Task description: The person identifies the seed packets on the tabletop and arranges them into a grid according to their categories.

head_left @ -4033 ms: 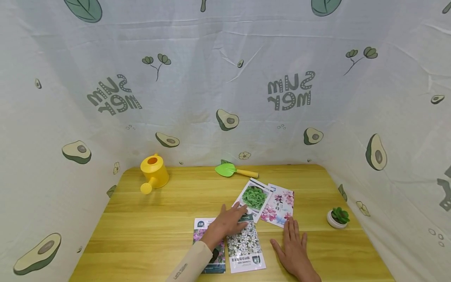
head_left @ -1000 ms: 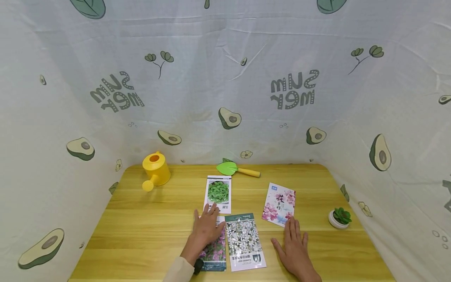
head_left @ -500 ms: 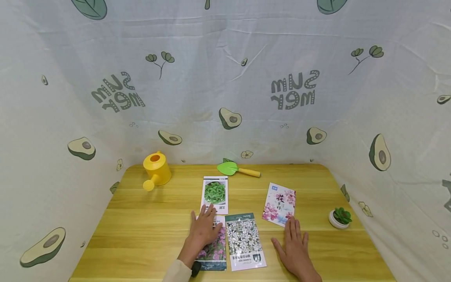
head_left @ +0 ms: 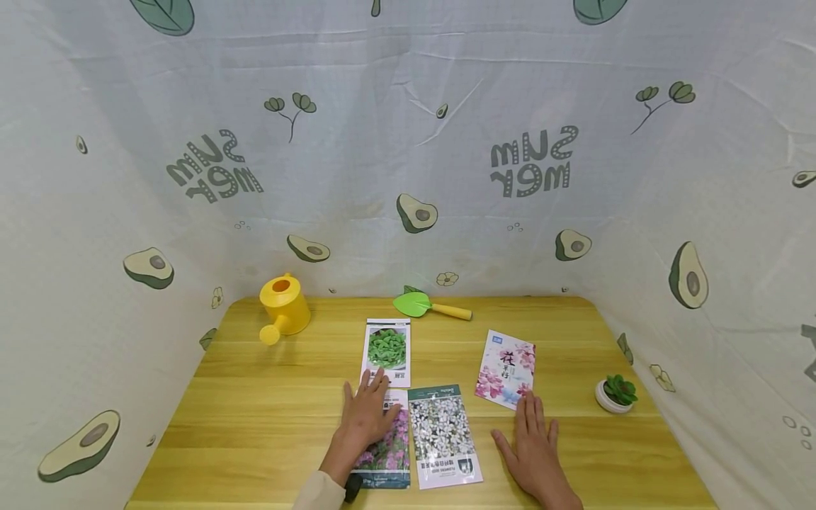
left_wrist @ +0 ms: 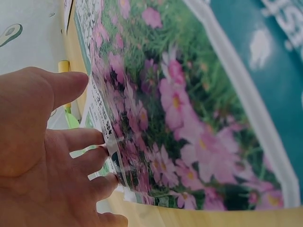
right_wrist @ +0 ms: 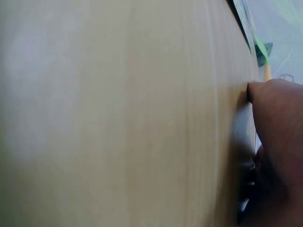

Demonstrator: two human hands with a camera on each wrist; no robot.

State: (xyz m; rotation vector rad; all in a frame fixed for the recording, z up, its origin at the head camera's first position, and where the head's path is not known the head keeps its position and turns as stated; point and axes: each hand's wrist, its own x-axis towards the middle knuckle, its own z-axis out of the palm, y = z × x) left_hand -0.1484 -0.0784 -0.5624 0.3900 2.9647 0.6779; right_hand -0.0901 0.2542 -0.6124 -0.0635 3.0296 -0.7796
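Observation:
In the head view my left hand [head_left: 365, 414] lies with fingers extended over the pink-flower seed packet [head_left: 390, 450], its fingertips on the lower edge of the leafy-green seed packet [head_left: 387, 348]. The left wrist view shows the pink-flower packet [left_wrist: 189, 123] large, with straight fingers along its edge. To its right sits a white-flower seed packet [head_left: 443, 439]. My right hand [head_left: 532, 450] is spread flat on the table, fingertips at the bottom edge of a pink-blossom seed packet [head_left: 506, 370]. In the right wrist view only part of the right hand [right_wrist: 279, 127] shows, against the tabletop.
A yellow watering can [head_left: 285, 306] stands at the back left of the wooden table [head_left: 255, 411]. A green trowel [head_left: 433, 307] with a yellow handle lies along the back edge. A small potted succulent [head_left: 615, 394] is at the right. A printed curtain [head_left: 357, 163] encloses the table.
The leafy-green packet has moved left, from overlapping the pink-blossom packet to above the pink-flower one, with my left hand on it. It slid slightly further left lately. The right hand has stayed put.

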